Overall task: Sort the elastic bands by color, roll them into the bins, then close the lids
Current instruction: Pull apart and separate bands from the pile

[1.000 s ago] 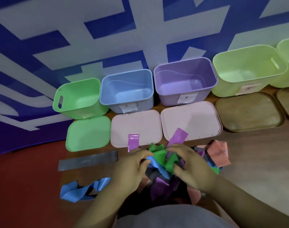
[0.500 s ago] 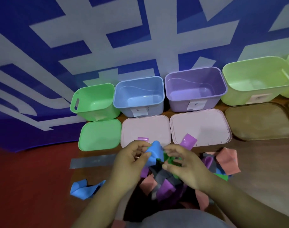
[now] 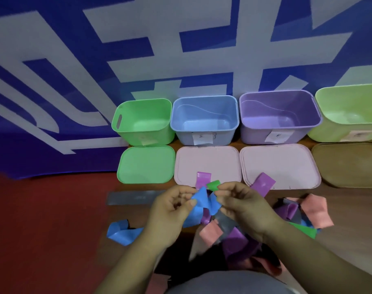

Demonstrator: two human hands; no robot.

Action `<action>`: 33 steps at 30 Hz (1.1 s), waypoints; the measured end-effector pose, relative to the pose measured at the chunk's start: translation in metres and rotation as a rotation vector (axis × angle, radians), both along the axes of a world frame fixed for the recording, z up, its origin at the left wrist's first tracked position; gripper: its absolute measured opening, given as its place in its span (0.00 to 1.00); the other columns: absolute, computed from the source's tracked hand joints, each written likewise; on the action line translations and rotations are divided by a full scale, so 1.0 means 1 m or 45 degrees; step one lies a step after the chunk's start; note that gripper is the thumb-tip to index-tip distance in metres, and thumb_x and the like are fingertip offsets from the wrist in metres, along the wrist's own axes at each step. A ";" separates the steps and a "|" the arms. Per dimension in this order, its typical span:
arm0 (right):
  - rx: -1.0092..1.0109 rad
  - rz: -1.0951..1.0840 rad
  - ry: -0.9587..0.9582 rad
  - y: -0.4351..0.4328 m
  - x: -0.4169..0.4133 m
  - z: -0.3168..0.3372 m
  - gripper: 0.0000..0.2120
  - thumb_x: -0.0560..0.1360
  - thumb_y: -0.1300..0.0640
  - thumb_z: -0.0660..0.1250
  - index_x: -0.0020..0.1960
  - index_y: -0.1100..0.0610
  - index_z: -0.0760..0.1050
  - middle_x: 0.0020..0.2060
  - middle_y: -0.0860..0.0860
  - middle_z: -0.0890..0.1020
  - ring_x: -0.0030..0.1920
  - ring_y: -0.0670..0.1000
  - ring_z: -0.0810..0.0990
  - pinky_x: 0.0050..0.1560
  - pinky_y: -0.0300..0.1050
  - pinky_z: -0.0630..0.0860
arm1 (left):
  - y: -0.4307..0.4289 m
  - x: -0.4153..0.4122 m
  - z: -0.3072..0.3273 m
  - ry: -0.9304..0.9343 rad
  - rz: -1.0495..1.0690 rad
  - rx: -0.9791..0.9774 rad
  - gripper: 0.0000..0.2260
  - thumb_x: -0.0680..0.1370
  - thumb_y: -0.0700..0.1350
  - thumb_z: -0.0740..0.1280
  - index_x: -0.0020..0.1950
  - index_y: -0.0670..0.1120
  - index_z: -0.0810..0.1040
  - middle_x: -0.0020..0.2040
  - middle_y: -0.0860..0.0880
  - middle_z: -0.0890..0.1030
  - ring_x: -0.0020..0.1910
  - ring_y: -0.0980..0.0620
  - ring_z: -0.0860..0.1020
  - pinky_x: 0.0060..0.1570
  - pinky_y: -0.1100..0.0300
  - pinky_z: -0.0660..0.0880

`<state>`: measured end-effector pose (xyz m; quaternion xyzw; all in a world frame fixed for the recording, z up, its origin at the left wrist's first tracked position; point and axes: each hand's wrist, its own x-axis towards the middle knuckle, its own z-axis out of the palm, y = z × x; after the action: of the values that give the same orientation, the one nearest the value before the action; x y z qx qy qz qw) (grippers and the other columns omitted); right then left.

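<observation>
In the head view, the person is holding a blue elastic band (image 3: 204, 202) just above the near middle of the surface (image 3: 350, 219). The left hand (image 3: 172, 206) is pinching one edge of it between thumb and curled fingers. The right hand (image 3: 242, 204) is curling onto the other edge, with a green band (image 3: 213, 185) poking up between the two hands. I cannot tell whether the right fingers are also trapping that green piece.

Below the hands, the tangled pile of bands (image 3: 233, 234) is lying at the near edge, with purple, pink, grey and green strips crossing each other. A second blue band (image 3: 121, 231) is lying apart toward the near left, and a flat grey band (image 3: 130, 197) is lying just beyond it.

Along the far edge, the green bin (image 3: 143, 122), the blue bin (image 3: 204, 117), the purple bin (image 3: 280, 111) and a pale green bin (image 3: 350, 111) are standing open with nothing showing inside. In front of them are a green lid (image 3: 145, 164), two pink lids (image 3: 206, 162) and a brown lid (image 3: 348, 164).

The sorting seems to be only starting. The blue band looks to be running down into the pile, so pulling it free is likely to drag the green or purple strips along, or tip some over the near edge. A springy band rolled loosely may also unwind once dropped into its bin. Two purple band ends (image 3: 263, 184) are lying on the pink lids and could slide off with them when the lids are lifted.
</observation>
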<state>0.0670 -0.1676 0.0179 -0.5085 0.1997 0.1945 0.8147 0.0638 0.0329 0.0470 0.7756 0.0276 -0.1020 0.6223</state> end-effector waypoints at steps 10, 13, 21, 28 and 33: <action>-0.664 0.188 -0.402 0.073 0.036 0.046 0.08 0.73 0.73 0.68 0.46 0.63 0.81 0.37 0.53 0.84 0.34 0.43 0.79 0.36 0.33 0.76 | 0.107 -0.011 -0.028 0.270 -0.064 -0.088 0.16 0.69 0.36 0.73 0.56 0.44 0.79 0.40 0.52 0.83 0.41 0.55 0.79 0.45 0.64 0.76; -0.712 0.228 -0.463 0.100 0.045 0.054 0.10 0.73 0.74 0.69 0.45 0.61 0.81 0.37 0.52 0.84 0.35 0.45 0.80 0.37 0.35 0.76 | 0.133 -0.010 -0.027 0.279 -0.085 -0.112 0.15 0.70 0.32 0.72 0.54 0.43 0.79 0.39 0.52 0.83 0.39 0.56 0.79 0.43 0.65 0.76; -0.682 0.239 -0.362 0.158 0.030 0.022 0.13 0.72 0.73 0.69 0.48 0.57 0.80 0.35 0.51 0.82 0.33 0.48 0.77 0.36 0.40 0.75 | 0.215 0.007 0.001 0.055 -0.122 0.242 0.15 0.75 0.32 0.71 0.49 0.54 0.82 0.39 0.59 0.84 0.37 0.61 0.80 0.42 0.70 0.73; -1.088 0.442 -0.202 0.174 -0.010 -0.061 0.10 0.72 0.70 0.71 0.45 0.57 0.80 0.38 0.48 0.84 0.38 0.40 0.81 0.41 0.29 0.73 | 0.237 0.006 -0.072 0.033 -0.644 0.863 0.19 0.75 0.50 0.67 0.66 0.57 0.76 0.62 0.58 0.79 0.61 0.57 0.74 0.62 0.60 0.69; -1.449 0.645 -0.124 0.165 -0.027 -0.088 0.16 0.71 0.67 0.67 0.44 0.45 0.75 0.38 0.43 0.82 0.41 0.46 0.80 0.37 0.26 0.70 | 0.245 -0.018 -0.122 0.018 -0.938 1.226 0.30 0.74 0.61 0.57 0.76 0.58 0.64 0.76 0.52 0.65 0.74 0.47 0.63 0.73 0.55 0.58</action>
<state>0.0402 -0.0025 -0.0705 -0.9027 0.1079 0.2213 0.3529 0.0454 0.2783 -0.0753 0.9279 -0.1954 -0.2920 0.1248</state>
